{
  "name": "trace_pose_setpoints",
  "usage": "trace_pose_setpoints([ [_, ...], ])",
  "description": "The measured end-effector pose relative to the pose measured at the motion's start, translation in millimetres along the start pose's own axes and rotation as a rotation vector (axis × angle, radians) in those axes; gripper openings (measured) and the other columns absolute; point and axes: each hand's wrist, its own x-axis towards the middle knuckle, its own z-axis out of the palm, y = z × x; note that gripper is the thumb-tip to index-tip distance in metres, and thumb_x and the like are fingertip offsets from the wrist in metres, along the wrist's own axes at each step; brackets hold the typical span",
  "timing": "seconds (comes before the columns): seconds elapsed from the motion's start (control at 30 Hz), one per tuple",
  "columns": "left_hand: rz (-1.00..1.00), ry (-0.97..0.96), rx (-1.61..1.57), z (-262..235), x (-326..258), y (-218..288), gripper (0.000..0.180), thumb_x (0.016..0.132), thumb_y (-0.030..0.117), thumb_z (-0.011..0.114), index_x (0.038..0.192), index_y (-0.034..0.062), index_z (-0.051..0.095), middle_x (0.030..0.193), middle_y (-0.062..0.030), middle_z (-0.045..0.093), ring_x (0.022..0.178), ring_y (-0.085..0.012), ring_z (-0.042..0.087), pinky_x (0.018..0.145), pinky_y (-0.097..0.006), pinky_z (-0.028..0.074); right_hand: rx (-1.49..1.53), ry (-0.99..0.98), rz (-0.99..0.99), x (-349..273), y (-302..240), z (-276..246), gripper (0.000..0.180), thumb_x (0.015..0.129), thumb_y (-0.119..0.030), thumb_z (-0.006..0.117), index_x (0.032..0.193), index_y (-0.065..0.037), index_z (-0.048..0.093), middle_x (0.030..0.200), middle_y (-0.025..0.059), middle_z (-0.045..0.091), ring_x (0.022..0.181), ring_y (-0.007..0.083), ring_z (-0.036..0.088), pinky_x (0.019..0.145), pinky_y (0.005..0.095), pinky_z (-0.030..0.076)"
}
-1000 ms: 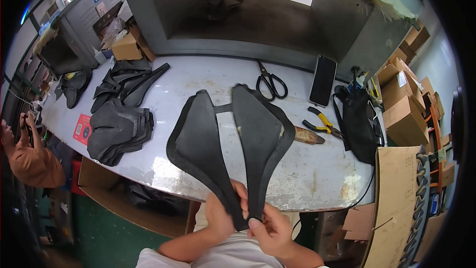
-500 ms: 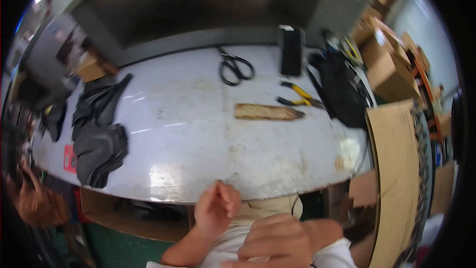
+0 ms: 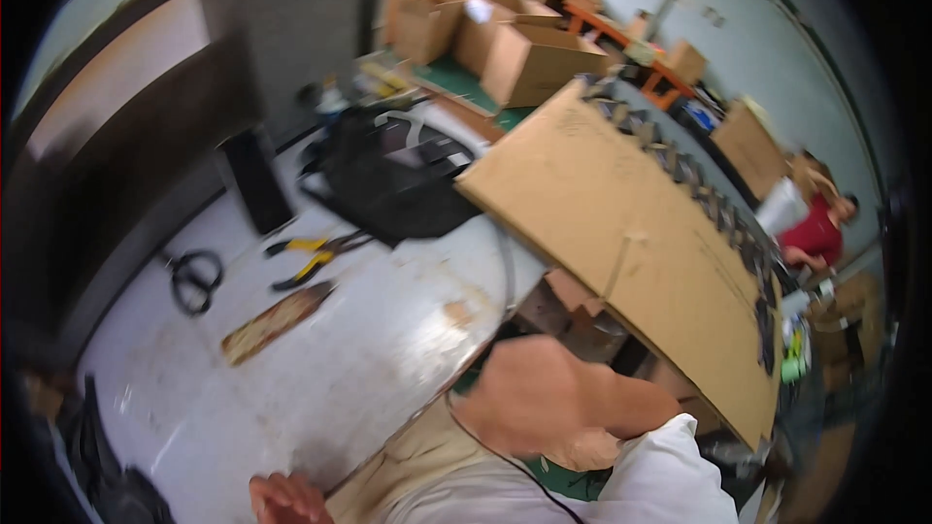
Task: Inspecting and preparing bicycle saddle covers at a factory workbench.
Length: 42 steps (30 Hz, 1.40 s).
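Note:
My left hand (image 3: pixel 289 499) is at the lower edge of the view, beside the front edge of the worktable, with its fingers curled in and nothing visible in them. My right hand (image 3: pixel 534 396) hovers off the table's front edge, over my lap, its fingers smeared by motion. A worn, pointed flat piece (image 3: pixel 277 324) lies on the tabletop. Beyond it are yellow-and-black pliers (image 3: pixel 313 260) and black-handled scissors (image 3: pixel 196 281). Neither hand touches these tools.
A black phone-like slab (image 3: pixel 256 182) and a black bag (image 3: pixel 398 175) lie on the white worktable (image 3: pixel 194 427). Dark sheet pieces (image 3: pixel 121 485) are at the lower left. A large cardboard sheet (image 3: pixel 621 243) stands on the right, before cardboard boxes (image 3: pixel 544 63). Another person (image 3: pixel 815 231) is far right.
The view has swung to the right, showing more of the cardboard and the room. My left hand now sits at the lower edge, and my right hand has moved out past the table's front edge.

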Motion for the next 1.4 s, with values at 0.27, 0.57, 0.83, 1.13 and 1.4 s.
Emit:
trace_pose_setpoints([
  [0.27, -0.06, 0.02, 0.096, -3.0, 10.0, 5.5, 0.031, 0.1, 0.028, 0.049, 0.098, 0.0001, 0.061, 0.079, -0.0084, 0.056, 0.06, -0.0163, 0.046, 0.055, -0.027, 0.04, -0.37, 1.101, 1.22, -360.3, 101.2, -127.3, 0.008, 0.094, -0.011, 0.059, 0.096, -0.006, 0.065, 0.082, 0.0003, 0.062, 0.073, 0.0086, 0.06, 0.064, 0.0222, 0.046],
  [0.57, -0.147, 0.178, 0.036, 8.2, 29.5, 5.2, 0.028, 0.1, 0.025, 0.051, 0.09, -0.0002, 0.058, 0.073, -0.0056, 0.048, 0.059, -0.0159, 0.038, 0.055, -0.03, 0.035, -0.512, 2.084, 1.891, -730.0, -87.8, -262.0, 0.027, 0.088, -0.025, 0.06, 0.089, 0.002, 0.061, 0.073, 0.0112, 0.061, 0.05, 0.0218, 0.058, 0.042, 0.0315, 0.044],
  [0.83, -0.101, 0.208, 0.116, 23.3, 14.7, -7.6, 0.026, 0.099, 0.024, 0.052, 0.087, 0.0003, 0.057, 0.072, -0.0047, 0.047, 0.059, -0.0161, 0.037, 0.057, -0.03, 0.035, 0.536, 2.176, 1.666, -718.6, -63.3, -297.3, 0.042, 0.091, -0.047, 0.06, 0.077, -0.008, 0.053, 0.052, -0.0045, 0.038, 0.038, 0.0083, 0.035, 0.036, 0.0254, 0.025],
  [1.13, 0.007, 0.173, 0.263, 6.1, 5.5, -10.2, 0.024, 0.098, 0.025, 0.053, 0.086, 0.0053, 0.059, 0.073, -0.0039, 0.054, 0.06, -0.0161, 0.045, 0.06, -0.03, 0.039, -1.171, 1.172, 1.188, -537.7, 24.3, -209.8, 0.035, 0.095, -0.027, 0.062, 0.073, 0.001, 0.059, 0.058, 0.0115, 0.059, 0.055, 0.0225, 0.058, 0.052, 0.0357, 0.042],
  [1.4, -0.092, 0.265, 0.545, 4.3, 11.4, -11.9, 0.03, 0.094, 0.037, 0.061, 0.089, 0.0076, 0.061, 0.071, -0.0054, 0.058, 0.059, -0.0178, 0.05, 0.057, -0.029, 0.041, 0.694, 0.852, 1.184, -246.5, 5.0, -100.0, 0.029, 0.094, -0.019, 0.062, 0.071, -0.002, 0.059, 0.053, 0.0032, 0.055, 0.042, 0.0082, 0.048, 0.041, 0.023, 0.035],
])
